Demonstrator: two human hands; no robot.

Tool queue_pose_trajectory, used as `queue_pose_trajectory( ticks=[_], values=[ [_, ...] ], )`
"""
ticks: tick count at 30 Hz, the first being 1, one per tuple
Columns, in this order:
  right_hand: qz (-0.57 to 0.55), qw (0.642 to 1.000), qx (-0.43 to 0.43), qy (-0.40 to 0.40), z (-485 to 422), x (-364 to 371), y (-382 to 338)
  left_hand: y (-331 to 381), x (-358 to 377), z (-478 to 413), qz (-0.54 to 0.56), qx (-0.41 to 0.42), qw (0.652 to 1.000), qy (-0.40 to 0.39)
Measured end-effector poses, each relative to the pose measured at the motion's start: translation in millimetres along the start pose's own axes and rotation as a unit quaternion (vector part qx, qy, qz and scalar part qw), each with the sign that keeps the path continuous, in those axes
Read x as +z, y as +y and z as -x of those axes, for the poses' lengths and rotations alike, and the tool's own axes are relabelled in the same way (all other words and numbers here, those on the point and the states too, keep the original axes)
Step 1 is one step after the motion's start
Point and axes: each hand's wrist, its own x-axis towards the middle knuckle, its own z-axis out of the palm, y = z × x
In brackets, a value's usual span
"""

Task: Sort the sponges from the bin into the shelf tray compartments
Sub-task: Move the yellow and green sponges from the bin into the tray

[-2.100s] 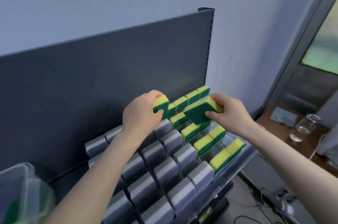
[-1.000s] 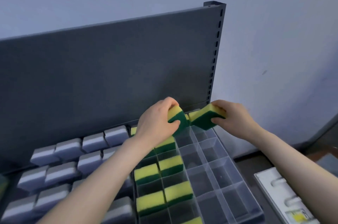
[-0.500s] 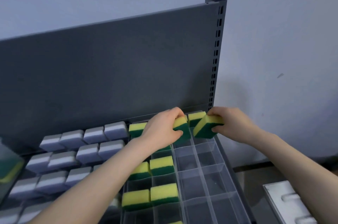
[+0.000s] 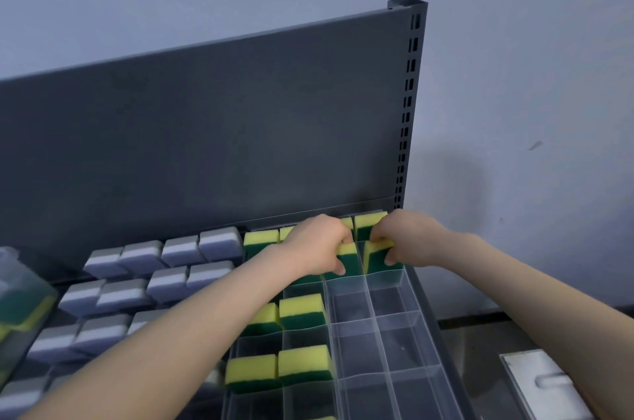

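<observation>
Item one: the left hand [image 4: 319, 244] has its thumb on the near face and its fingers curled over the top, pinching a yellow-and-green sponge [image 4: 348, 258]. The right hand [image 4: 408, 241] has the same pinch on a second sponge [image 4: 375, 258], thumb low and fingertips over the top edge. I see no slack in either hold.

In my judgement the governing relation is that each sponge sits straight below its own fingers, partly down inside a cell of the clear tray [image 4: 398, 337]. What remains is downward travel, not sideways.

- **Left-held sponge:** it stands square, yellow layer up, green face toward me.
- **Right-held sponge:** it is canted, its yellow edge leaning toward the left hand. I judge it needs straightening before it seats between the dividers.
- **Long axes:** I cannot tell how they run, because the hands cover the ends.
- **Spacing:** the two sponges lie just beside each other, in neighbouring cells.

Beyond the fingers, away from me, a back-row sponge [image 4: 368, 222] is seated against the shelf back panel [image 4: 206, 131]. On my side of the fingers are bare cells below the right hand and seated sponges beside the left forearm. Out past the left hand lie the grey sponges [image 4: 219, 243], then the bin [image 4: 20, 296], which holds more sponges. I rate the task as unfinished.
</observation>
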Motion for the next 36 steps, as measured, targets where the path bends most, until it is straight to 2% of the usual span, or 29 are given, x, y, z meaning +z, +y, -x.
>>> queue_pose_trajectory(
  ticks=[7, 15, 18, 21, 26, 36],
  values=[
    [0.033, 0.999, -0.006, 0.028, 5, 22, -8, 6, 21, -1, -0.004, -0.003, 1.0, 0.006],
    [-0.044, 0.998, -0.008, 0.038, 11, 26, -3, 6, 21, 5, 0.022, -0.006, 0.999, 0.023],
    [-0.063, 0.997, -0.007, 0.053, 16, 16, -2, 3, 15, 12, 0.036, 0.003, 0.998, 0.056],
    [-0.094, 0.989, -0.001, 0.111, 22, 1, -4, -5, 5, 28, 0.058, -0.013, 0.992, 0.112],
    [-0.158, 0.969, -0.033, 0.189, 21, -18, -33, -38, -3, 70, 0.089, -0.084, 0.975, 0.185],
    [-0.135, 0.966, -0.144, 0.167, -13, -30, -135, -116, 5, 178, 0.046, -0.267, 0.941, 0.204]
  ],
)
